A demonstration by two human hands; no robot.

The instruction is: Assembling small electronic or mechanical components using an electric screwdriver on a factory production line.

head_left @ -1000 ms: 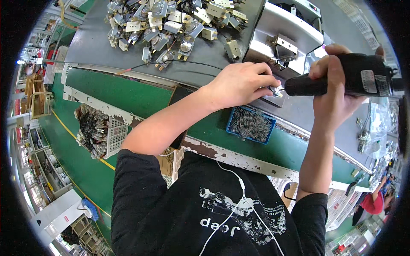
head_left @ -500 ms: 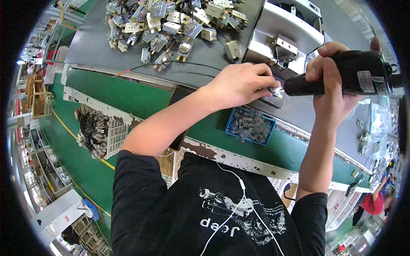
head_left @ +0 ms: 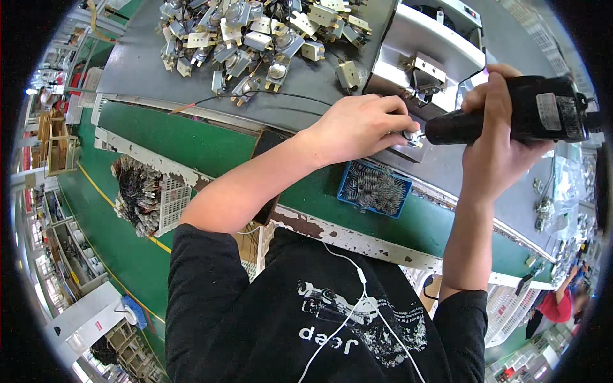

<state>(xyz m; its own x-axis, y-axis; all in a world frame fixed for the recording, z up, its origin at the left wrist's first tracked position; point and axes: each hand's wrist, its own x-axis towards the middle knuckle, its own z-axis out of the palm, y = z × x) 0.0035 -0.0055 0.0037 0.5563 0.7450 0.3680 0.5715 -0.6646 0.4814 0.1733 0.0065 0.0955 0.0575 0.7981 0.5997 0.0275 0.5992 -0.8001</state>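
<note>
My left hand (head_left: 361,127) pinches a small metal part (head_left: 415,142) at the bench edge, and the fingertips cover some of it. A thin dark cable (head_left: 274,94) runs from beside this hand off to the left. In my right hand (head_left: 495,137) is a black electric screwdriver (head_left: 530,108), lying nearly level with its narrow end toward the left. Its tip meets or almost meets the small part; whether they touch I cannot tell. The fingers of the right hand wrap over and under the tool's body.
Several metal thermostat-like parts (head_left: 255,41) lie heaped at the far left. A silver machine or fixture (head_left: 389,70) stands beyond my hands. A blue tray of springs (head_left: 377,188) sits nearer me. Bagged parts (head_left: 565,191) lie at right; a white crate (head_left: 174,207) is below left.
My right hand has shifted its grip on the screwdriver, its wrist moving slightly left and the fingers resettling. The tool and my left hand stay almost where they were.
</note>
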